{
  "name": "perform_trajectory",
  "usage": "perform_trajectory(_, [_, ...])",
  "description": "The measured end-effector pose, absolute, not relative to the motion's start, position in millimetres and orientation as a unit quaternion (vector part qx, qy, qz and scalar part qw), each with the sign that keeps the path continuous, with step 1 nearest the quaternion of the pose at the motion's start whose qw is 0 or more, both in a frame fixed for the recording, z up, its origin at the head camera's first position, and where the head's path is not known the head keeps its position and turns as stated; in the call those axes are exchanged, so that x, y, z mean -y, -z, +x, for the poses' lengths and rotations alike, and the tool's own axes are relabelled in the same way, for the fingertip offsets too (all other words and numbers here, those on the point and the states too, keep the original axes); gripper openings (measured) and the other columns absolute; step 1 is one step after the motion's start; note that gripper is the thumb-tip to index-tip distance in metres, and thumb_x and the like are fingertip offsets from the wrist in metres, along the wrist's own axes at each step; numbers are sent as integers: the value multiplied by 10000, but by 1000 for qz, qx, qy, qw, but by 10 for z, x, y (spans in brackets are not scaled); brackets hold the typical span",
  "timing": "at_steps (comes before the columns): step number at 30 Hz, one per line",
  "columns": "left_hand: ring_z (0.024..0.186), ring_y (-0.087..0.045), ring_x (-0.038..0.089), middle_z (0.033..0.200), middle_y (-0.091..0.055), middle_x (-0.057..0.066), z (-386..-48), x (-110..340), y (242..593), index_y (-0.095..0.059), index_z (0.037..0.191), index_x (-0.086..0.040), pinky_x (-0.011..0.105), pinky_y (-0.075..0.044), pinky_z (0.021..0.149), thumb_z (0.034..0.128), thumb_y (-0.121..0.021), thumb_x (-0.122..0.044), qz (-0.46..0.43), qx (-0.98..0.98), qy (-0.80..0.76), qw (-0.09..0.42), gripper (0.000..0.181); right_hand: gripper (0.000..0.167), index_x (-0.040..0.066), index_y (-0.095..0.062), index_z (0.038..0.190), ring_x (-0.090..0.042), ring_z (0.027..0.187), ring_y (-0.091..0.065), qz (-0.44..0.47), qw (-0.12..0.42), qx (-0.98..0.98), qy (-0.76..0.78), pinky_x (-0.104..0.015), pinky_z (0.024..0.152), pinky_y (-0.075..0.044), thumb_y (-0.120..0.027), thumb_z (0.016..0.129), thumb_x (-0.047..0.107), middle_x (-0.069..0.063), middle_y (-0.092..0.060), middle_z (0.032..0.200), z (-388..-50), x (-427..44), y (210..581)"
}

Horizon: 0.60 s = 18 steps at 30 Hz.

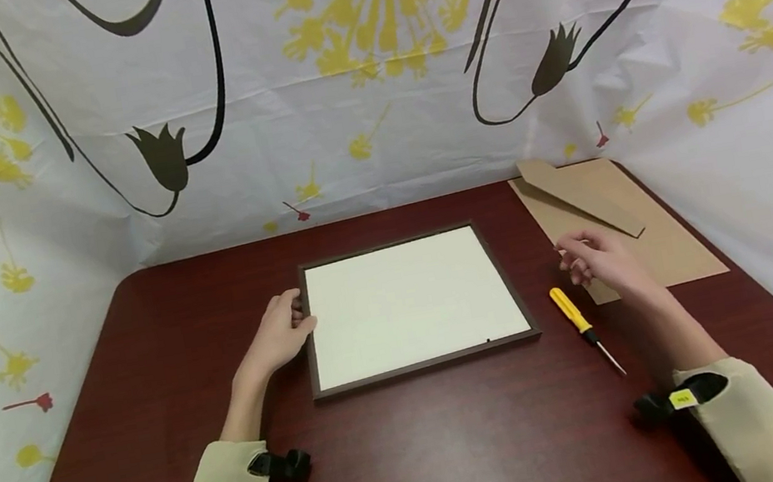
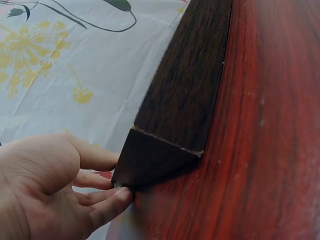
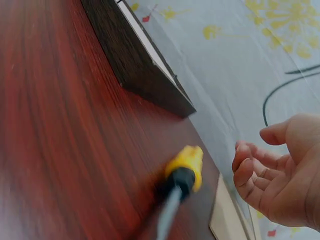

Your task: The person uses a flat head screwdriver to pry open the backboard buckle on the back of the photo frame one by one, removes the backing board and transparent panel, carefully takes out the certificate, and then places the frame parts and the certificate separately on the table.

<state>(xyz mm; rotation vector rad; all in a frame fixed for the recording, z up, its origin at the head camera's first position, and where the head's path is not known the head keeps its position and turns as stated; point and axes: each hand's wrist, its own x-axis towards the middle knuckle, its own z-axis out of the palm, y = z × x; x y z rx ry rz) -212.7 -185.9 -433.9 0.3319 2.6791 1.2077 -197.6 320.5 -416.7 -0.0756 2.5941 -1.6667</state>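
Observation:
A dark brown picture frame (image 1: pixel 418 307) with a white panel inside its border lies flat on the table. My left hand (image 1: pixel 279 332) pinches the frame's left side, thumb on top and fingers along the outer edge. In the left wrist view, the fingertips of that hand (image 2: pixel 65 185) touch the frame's dark corner (image 2: pixel 157 155). Off the frame's right side, my right hand (image 1: pixel 598 262) hovers with loosely curled fingers and holds nothing. Just below it is a yellow-handled screwdriver (image 1: pixel 570 310), its shaft pointing toward me. In the right wrist view, the screwdriver (image 3: pixel 186 165) is blurred.
At the back right lies a brown backing board (image 1: pixel 662 252) with a stand flap (image 1: pixel 580 198) on it, partly under my right hand. The dark red table (image 1: pixel 435 452) meets a patterned white sheet (image 1: pixel 341 147) at the back and on both sides.

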Motion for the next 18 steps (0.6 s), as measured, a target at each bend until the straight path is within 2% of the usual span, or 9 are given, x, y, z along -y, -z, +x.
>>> perform_trajectory(6, [1185, -499, 408, 1345, -419, 315, -2167, 1842, 4337, -241, 1533, 109, 530, -459, 971, 1017, -545, -90, 113, -902, -409, 79, 631, 416, -117, -473, 1298, -162, 669, -595, -46, 45, -844, 533, -283, 600, -532, -495, 1080, 237, -234, -599, 991, -2087, -2940, 4179])
perform_trajectory(10, [1155, -502, 389, 1388, -382, 319, -2190, 1818, 4336, -241, 1559, 61, 520, -468, 924, 1029, -535, -142, 112, -909, -394, 77, 640, 376, -95, -485, 1318, -237, 692, -595, -82, 42, -849, 521, -306, 599, -529, -525, 1065, 181, -286, -576, 1035, -2171, -2765, 4208])
perform_trajectory(13, [1150, -485, 390, 1427, -342, 321, -2211, 1798, 4339, -249, 1571, 32, 530, -450, 920, 1038, -523, -179, 108, -911, -390, 79, 636, 372, -72, -492, 1347, -295, 723, -605, -103, 39, -858, 502, -326, 612, -536, -547, 1051, 147, -300, -585, 1074, -2236, -2649, 4222])
perform_trajectory(18, [1274, -406, 437, 1456, -284, 337, -2263, 1771, 4358, -283, 1565, 30, 586, -391, 1010, 1045, -519, -220, 109, -911, -390, 80, 623, 443, 44, -482, 1443, -293, 833, -610, -104, 56, -895, 429, -362, 690, -534, -563, 1053, 234, -237, -603, 1169, -2333, -2510, 4251])
